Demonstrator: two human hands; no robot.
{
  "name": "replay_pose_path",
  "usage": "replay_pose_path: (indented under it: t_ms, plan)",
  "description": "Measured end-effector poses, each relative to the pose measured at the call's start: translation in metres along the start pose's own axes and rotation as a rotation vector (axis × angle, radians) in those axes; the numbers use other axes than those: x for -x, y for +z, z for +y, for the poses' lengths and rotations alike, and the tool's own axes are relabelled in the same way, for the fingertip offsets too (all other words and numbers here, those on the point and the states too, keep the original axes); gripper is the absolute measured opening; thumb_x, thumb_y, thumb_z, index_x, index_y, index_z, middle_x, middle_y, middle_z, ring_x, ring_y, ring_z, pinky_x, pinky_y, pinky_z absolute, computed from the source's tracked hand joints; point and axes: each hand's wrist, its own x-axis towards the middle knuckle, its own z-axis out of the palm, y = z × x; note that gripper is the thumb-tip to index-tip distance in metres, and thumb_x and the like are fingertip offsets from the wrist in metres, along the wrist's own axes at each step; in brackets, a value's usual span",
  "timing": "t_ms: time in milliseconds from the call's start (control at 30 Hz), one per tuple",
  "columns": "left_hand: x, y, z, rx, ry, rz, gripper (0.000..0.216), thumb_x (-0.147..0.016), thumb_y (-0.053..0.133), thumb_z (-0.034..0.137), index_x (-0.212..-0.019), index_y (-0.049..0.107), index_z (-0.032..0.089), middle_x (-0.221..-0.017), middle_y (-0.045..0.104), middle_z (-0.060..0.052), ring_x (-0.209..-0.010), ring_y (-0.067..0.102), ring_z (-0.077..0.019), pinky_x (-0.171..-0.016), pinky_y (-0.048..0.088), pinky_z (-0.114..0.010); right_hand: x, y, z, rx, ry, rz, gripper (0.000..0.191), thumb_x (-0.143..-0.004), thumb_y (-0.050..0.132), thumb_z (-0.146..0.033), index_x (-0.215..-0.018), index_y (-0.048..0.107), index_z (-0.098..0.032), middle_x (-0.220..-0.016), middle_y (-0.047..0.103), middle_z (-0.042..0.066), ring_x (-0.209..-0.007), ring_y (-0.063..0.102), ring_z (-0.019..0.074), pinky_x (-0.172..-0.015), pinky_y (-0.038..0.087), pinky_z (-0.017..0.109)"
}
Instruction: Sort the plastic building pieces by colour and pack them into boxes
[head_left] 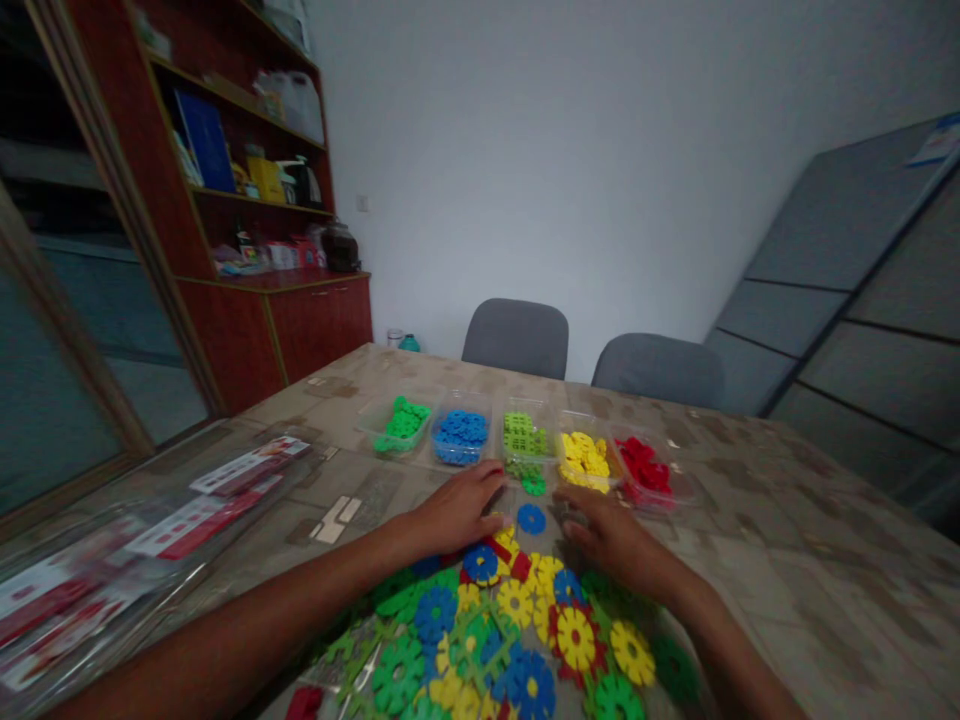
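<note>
My left hand (465, 507) is over the far edge of a pile of plastic snowflake pieces (516, 603), thumb and fingers apart, with no piece visible in it. My right hand (609, 535) reaches in from the other side, close to the front of the box of yellow pieces (585, 460). Its fingers and thumb are spread, and I see nothing held. Between the two hands lies a blue snowflake disc (532, 518). Just beyond it a green disc (534, 486) rests by the box of light green pieces (525, 437). The pile mixes green, blue, yellow and red.
Clear boxes of green pieces (403, 424), blue pieces (460, 437) and red pieces (643, 470) complete the row across the table (757, 500). Plastic-wrapped packages (202, 510) lie at left. Two grey chairs (517, 335) stand behind the table, and a shelf cabinet (315, 315) is at back left.
</note>
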Motion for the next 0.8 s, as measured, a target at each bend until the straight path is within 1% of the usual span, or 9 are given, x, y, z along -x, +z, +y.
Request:
replay_pose_path:
  t_ms: [133, 200, 267, 433, 500, 600, 667, 733, 800]
  plan:
    - [0.015, -0.008, 0.009, 0.052, 0.100, -0.059, 0.025, -0.089, 0.060, 0.032, -0.110, 0.063, 0.019, -0.120, 0.061, -0.009, -0.111, 0.057, -0.0245, -0.098, 0.044, -0.034, -0.010, 0.026, -0.015, 0.025, -0.053, -0.015, 0.051, -0.088, 0.054, -0.029, -0.135, 0.052, -0.010, -0.142, 0.052, 0.019, -0.130, 0.046, 0.0309, -0.111, 0.032, 0.048]
    - [0.024, -0.015, 0.009, 0.106, 0.146, -0.074, 0.023, -0.091, 0.058, 0.034, -0.109, 0.064, 0.020, -0.113, 0.064, -0.007, -0.106, 0.060, -0.0222, -0.096, 0.045, -0.031, -0.013, 0.030, -0.023, 0.039, -0.057, -0.015, 0.051, -0.090, 0.053, -0.032, -0.134, 0.053, -0.007, -0.141, 0.052, 0.022, -0.128, 0.045, 0.0351, -0.109, 0.032, 0.052]
    - [0.036, -0.023, 0.003, 0.143, 0.142, -0.041, 0.025, -0.093, 0.055, 0.035, -0.112, 0.064, 0.020, -0.114, 0.065, -0.007, -0.108, 0.060, -0.0224, -0.097, 0.045, -0.032, -0.011, 0.029, -0.030, 0.043, -0.069, -0.023, 0.048, -0.092, 0.052, -0.034, -0.130, 0.057, -0.005, -0.135, 0.056, 0.024, -0.122, 0.049, 0.0372, -0.105, 0.035, 0.055]
    - [0.087, -0.046, -0.030, 0.016, -0.053, 0.108, 0.036, -0.095, 0.049, 0.039, -0.123, 0.061, 0.019, -0.130, 0.061, -0.010, -0.121, 0.055, -0.0272, -0.105, 0.042, -0.039, -0.002, 0.006, -0.038, -0.073, -0.188, -0.088, 0.038, -0.097, 0.045, -0.042, -0.117, 0.066, -0.017, -0.117, 0.070, 0.012, -0.105, 0.062, 0.0258, -0.095, 0.047, 0.038]
    - [0.112, -0.053, -0.041, -0.047, -0.173, 0.159, 0.041, -0.095, 0.049, 0.043, -0.128, 0.058, 0.021, -0.135, 0.058, -0.010, -0.123, 0.054, -0.0295, -0.106, 0.041, -0.042, -0.003, -0.006, -0.035, -0.181, -0.193, -0.040, 0.042, -0.099, 0.040, -0.045, -0.114, 0.068, -0.017, -0.116, 0.071, 0.011, -0.105, 0.064, 0.0250, -0.093, 0.048, 0.036]
    - [0.145, -0.053, -0.049, -0.121, -0.319, 0.195, 0.049, -0.095, 0.047, 0.047, -0.136, 0.052, 0.022, -0.142, 0.053, -0.010, -0.127, 0.051, -0.0318, -0.108, 0.040, -0.046, -0.003, -0.017, -0.020, -0.271, -0.111, 0.083, 0.045, -0.098, 0.038, -0.046, -0.111, 0.068, -0.016, -0.114, 0.072, 0.012, -0.106, 0.065, 0.0279, -0.094, 0.049, 0.041]
    - [0.157, -0.045, -0.052, -0.158, -0.360, 0.189, 0.054, -0.096, 0.046, 0.049, -0.141, 0.048, 0.021, -0.148, 0.046, -0.011, -0.132, 0.046, -0.0329, -0.109, 0.037, -0.048, 0.004, -0.014, -0.005, -0.258, -0.033, 0.149, 0.048, -0.097, 0.038, -0.049, -0.115, 0.067, -0.015, -0.119, 0.070, 0.014, -0.111, 0.063, 0.0304, -0.099, 0.046, 0.046]
    - [0.159, -0.034, -0.051, -0.175, -0.352, 0.182, 0.056, -0.096, 0.046, 0.050, -0.143, 0.045, 0.020, -0.152, 0.040, -0.012, -0.137, 0.040, -0.0336, -0.111, 0.034, -0.050, 0.021, -0.002, 0.013, -0.210, 0.062, 0.213, 0.054, -0.094, 0.039, -0.052, -0.119, 0.065, -0.013, -0.128, 0.065, 0.017, -0.119, 0.058, 0.0331, -0.106, 0.041, 0.050]
    - [0.149, -0.022, -0.047, -0.153, -0.318, 0.163, 0.057, -0.096, 0.044, 0.051, -0.145, 0.042, 0.021, -0.153, 0.037, -0.012, -0.139, 0.036, -0.0332, -0.112, 0.031, -0.051, 0.044, 0.014, 0.030, -0.166, 0.191, 0.256, 0.057, -0.092, 0.039, -0.055, -0.125, 0.062, -0.013, -0.136, 0.059, 0.017, -0.127, 0.052, 0.0333, -0.111, 0.036, 0.051]
